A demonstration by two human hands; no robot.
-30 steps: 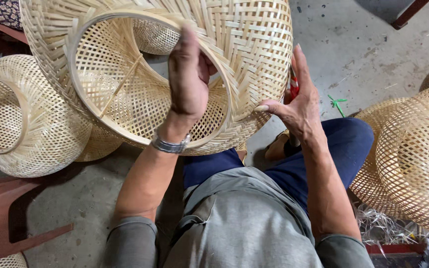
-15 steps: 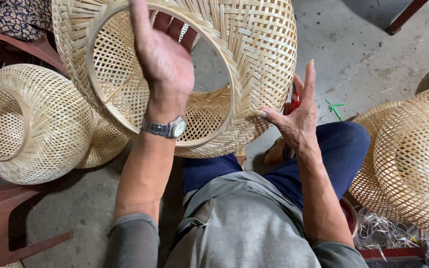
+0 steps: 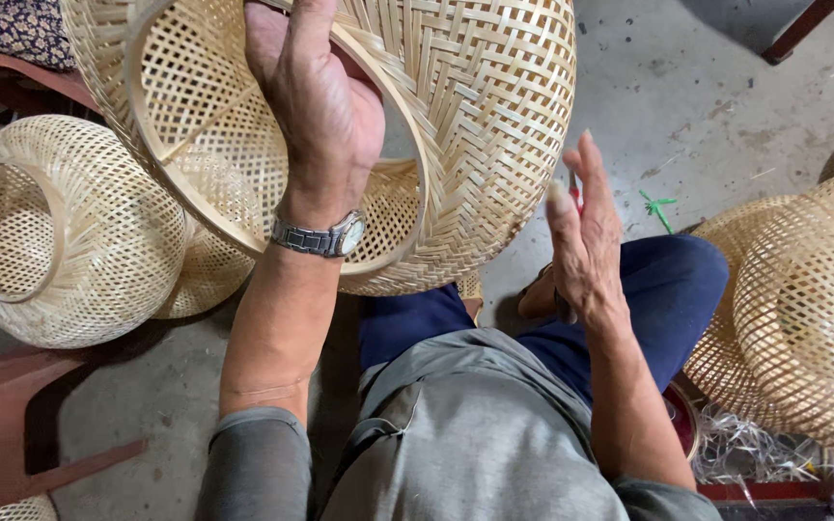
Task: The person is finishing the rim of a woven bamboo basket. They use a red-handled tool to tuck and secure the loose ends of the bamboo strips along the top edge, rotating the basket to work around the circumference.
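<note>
A large woven bamboo basket (image 3: 494, 116), round with a hoop rim, is tilted above my knees with its opening facing me. My left hand (image 3: 316, 106), with a metal watch (image 3: 320, 236) on the wrist, reaches across that opening. Its fingers run to the far rim and are cut off by the top of the frame; it seems to hold the basket there. My right hand (image 3: 586, 241) is raised flat with fingers straight, just beside the basket's lower right wall, holding nothing. Something red shows behind its fingers.
Another bamboo basket (image 3: 60, 232) lies on its side at the left, more woven baskets (image 3: 803, 309) at the right. A brown stool (image 3: 12, 425) stands lower left. Loose bamboo strips (image 3: 755, 453) lie lower right and a green scrap (image 3: 658, 205) on the concrete floor.
My left hand has slid from the near rim up across the opening to the far rim. My right hand has come off the basket's side and now stands upright.
</note>
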